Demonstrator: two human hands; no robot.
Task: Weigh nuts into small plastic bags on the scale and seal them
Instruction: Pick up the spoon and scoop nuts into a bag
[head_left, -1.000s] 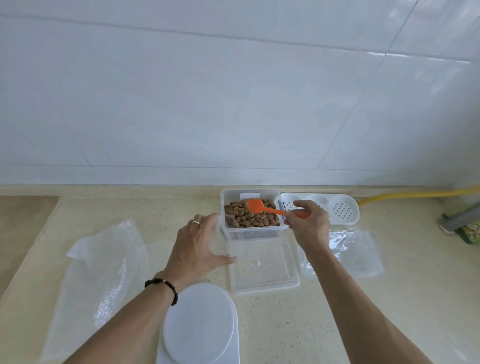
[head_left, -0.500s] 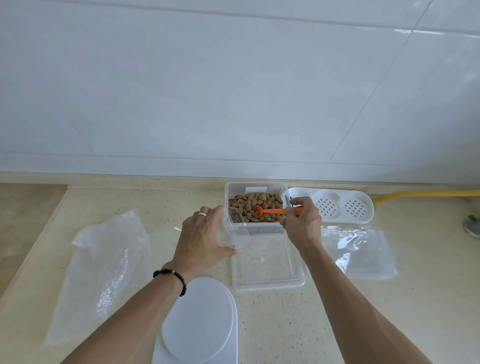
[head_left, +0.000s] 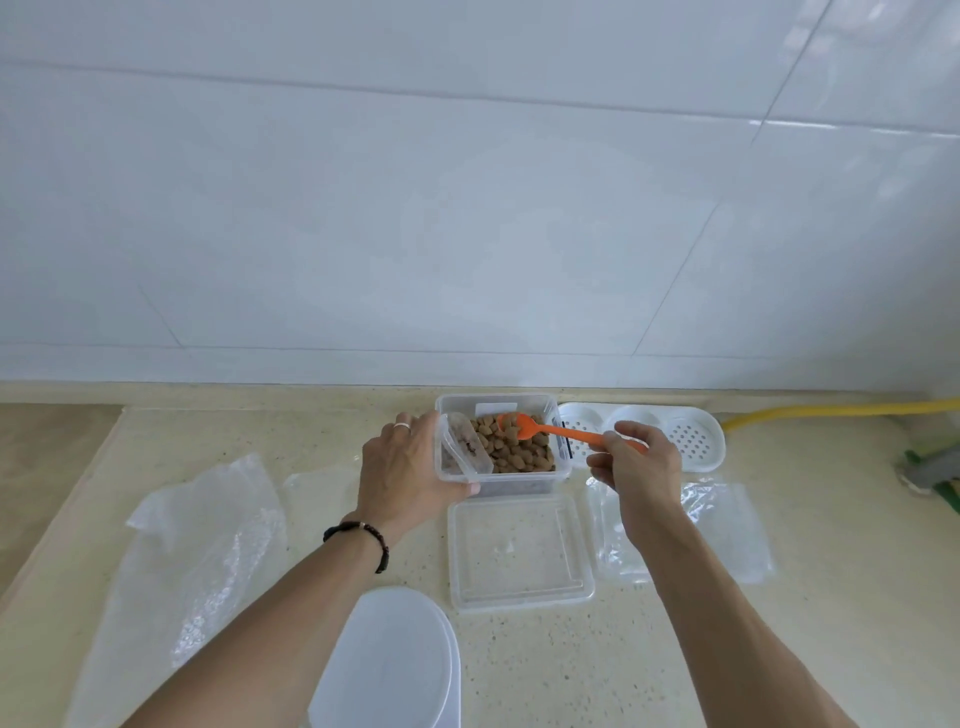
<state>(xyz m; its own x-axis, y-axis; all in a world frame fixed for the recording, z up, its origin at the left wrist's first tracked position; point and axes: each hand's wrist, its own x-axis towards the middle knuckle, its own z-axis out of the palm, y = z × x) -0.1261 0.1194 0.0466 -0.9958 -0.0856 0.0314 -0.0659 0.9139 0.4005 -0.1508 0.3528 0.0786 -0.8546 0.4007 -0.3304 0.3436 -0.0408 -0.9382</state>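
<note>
While nuts (head_left: 511, 447) still fill the clear tub (head_left: 501, 486) at the far middle of the tabletop (head_left: 675, 649), the job looks barely begun. No filled or sealed bag shows anywhere. The white scale (head_left: 387, 660) sits at the near edge with nothing on it. The tub's lid (head_left: 519, 553) lies flat just in front of the tub. Flat empty bags (head_left: 717, 530) lie to the right of the lid, and a larger crumpled sheet of clear plastic (head_left: 208, 540) lies to the left.

The left hand (head_left: 408, 478) reaches forward, palm down, at the tub's left wall. Its fingers and thumb hold a small clear bag (head_left: 465, 449) open, tipped into the tub's left side over the nuts. A few nuts may already lie in it, though that is hard to tell.

The right hand (head_left: 631, 465) is raised just right of the tub, knuckles up. Its fingertips pinch the handle end of an orange spoon (head_left: 545, 428). The spoon runs left across the tub's rim, its bowl over the nuts at the far side and carrying a small load.

By my reckoning, scooping into the bag is the step in hand; weighing and sealing are all left to do.
</note>
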